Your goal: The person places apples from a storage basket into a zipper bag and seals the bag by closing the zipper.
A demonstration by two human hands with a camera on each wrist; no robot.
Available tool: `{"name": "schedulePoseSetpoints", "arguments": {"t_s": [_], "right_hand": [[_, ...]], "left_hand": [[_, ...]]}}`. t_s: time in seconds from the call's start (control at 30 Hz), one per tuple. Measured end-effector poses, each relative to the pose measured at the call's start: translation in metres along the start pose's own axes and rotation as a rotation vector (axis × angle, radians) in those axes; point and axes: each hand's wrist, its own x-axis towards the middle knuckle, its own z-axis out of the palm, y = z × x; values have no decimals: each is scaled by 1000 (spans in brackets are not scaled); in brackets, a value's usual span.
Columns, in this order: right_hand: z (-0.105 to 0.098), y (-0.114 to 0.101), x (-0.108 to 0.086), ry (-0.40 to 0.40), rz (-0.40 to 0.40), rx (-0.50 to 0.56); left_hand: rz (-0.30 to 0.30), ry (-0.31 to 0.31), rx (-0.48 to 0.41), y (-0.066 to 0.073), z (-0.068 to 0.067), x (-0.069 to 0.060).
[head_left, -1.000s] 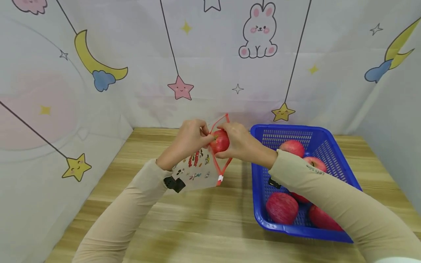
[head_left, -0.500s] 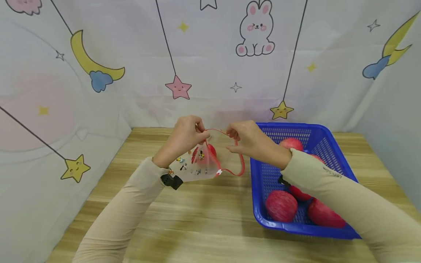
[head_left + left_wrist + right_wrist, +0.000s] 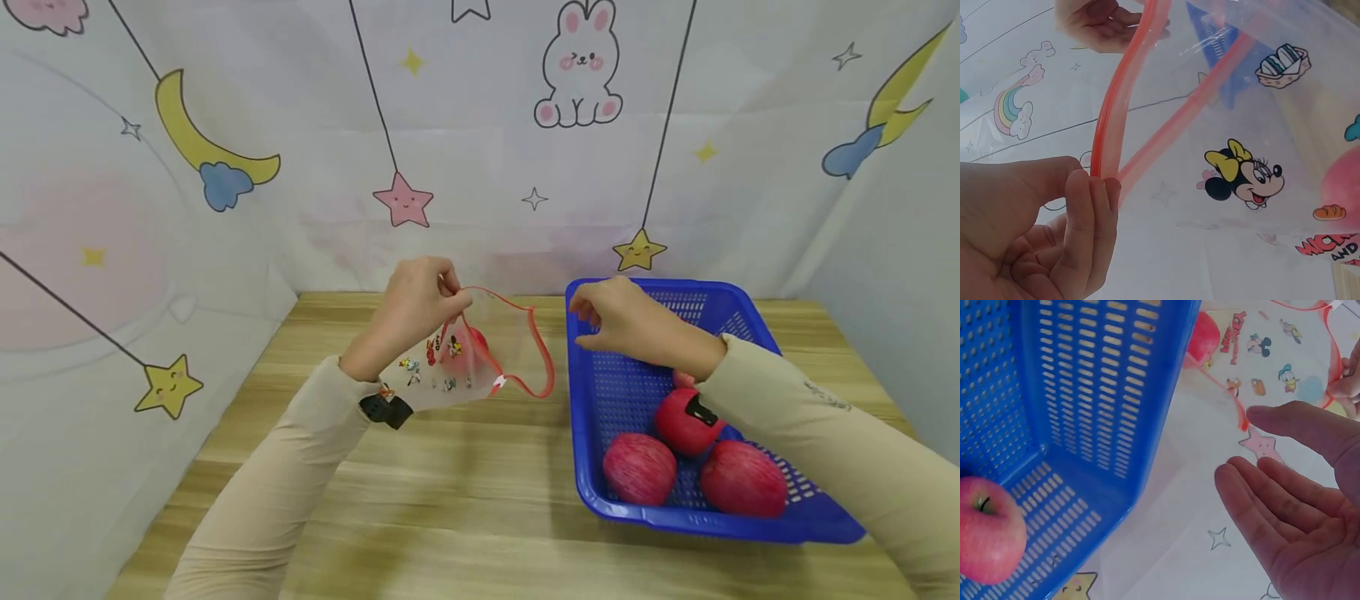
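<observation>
In the head view my left hand (image 3: 423, 304) pinches the red rim of a clear zip bag (image 3: 480, 371) printed with cartoon figures. The bag's mouth gapes to the right. An apple (image 3: 477, 340) shows through its wall; the right wrist view has this apple (image 3: 1202, 339) beyond the basket. My right hand (image 3: 626, 321) holds nothing and hovers over the left rim of a blue plastic basket (image 3: 581, 433), fingers relaxed and thumb apart. Several red apples lie in the basket, among them one at the front left (image 3: 639, 469). My right forearm hides part of the basket.
A wood-grain table (image 3: 420, 508) lies under everything. Behind it hangs a white cloth (image 3: 480, 167) printed with stars, moons and a rabbit. The basket takes up the table's right side. A black strap device (image 3: 386, 408) sits on my left wrist.
My right hand has let go of an apple, now inside the bag, and moved right, out of the bag's mouth to the basket. My left hand keeps its grip on the rim.
</observation>
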Motion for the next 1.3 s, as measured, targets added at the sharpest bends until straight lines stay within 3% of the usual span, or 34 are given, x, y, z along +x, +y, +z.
{"name": "schedulePoseSetpoints", "arguments": {"t_s": [0.33,0.63,0.97,1.1,1.3], "right_hand": [[-13,19,-16,-115,90,-55],[-18,45,-28,-79,135,-42],[-21,73,-34,-92,156,-121],[-21,82,-34,-133,153,-149],[-17,95,-31,-189,155,-107]], "left_hand": [[-11,10,-8,3,-7,3],[4,18,-31,7,-9,8],[-2,37,-20,13,-14,11],[-9,9,-28,13,-14,11],[-14,-47,-28,12,-10,8]]}}
